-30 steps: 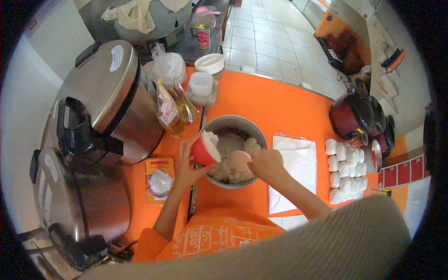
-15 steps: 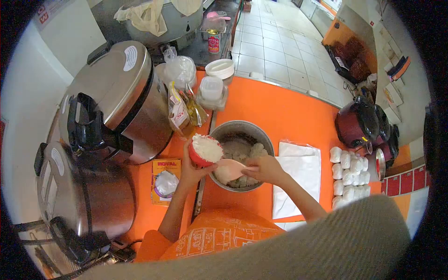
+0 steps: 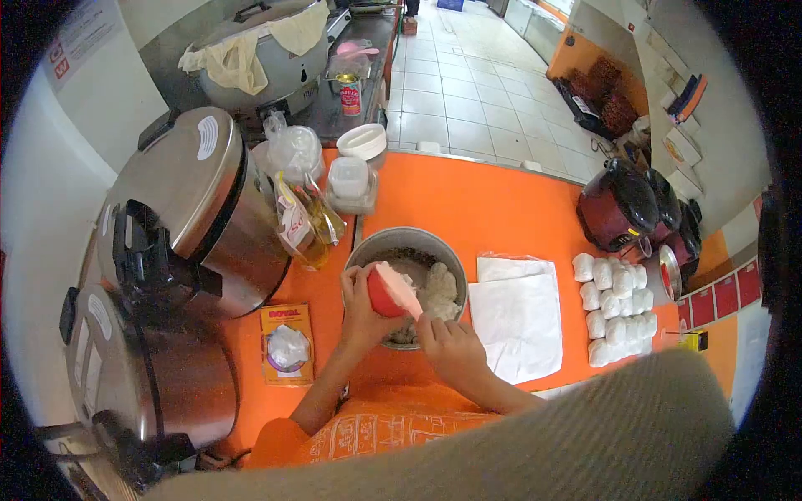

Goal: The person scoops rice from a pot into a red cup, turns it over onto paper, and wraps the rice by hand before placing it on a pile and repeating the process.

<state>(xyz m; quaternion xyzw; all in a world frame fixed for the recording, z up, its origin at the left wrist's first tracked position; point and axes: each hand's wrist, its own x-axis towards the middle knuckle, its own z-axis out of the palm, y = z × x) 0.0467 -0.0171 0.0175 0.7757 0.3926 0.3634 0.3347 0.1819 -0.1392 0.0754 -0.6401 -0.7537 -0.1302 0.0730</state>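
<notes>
My left hand [image 3: 361, 307] is wrapped round a small red bowl [image 3: 383, 296], tipped on its side above a metal pot. In my right hand [image 3: 451, 346] is the handle of a pale pink rice paddle [image 3: 399, 288]. Its flat blade lies against the mouth of the bowl, hiding most of what is inside. Below both hands stands the round grey pot [image 3: 455, 246], with clumps of white rice [image 3: 443, 290] on its right side and a dark, crusted inner wall.
White sheets [image 3: 518, 321] lie right of the pot, beside rows of white wrapped bundles [image 3: 616, 305]. Dark red cookers [image 3: 616, 204] stand at the far right. Large steel cookers [image 3: 192, 200] fill the left. Plastic containers [image 3: 349, 179] and a yellow box [image 3: 286, 371] are nearer.
The bowl, upright and heaped with rice before, is now tilted over the pot. The paddle has moved from over the pot up against the bowl's mouth. The whole view has shifted slightly.
</notes>
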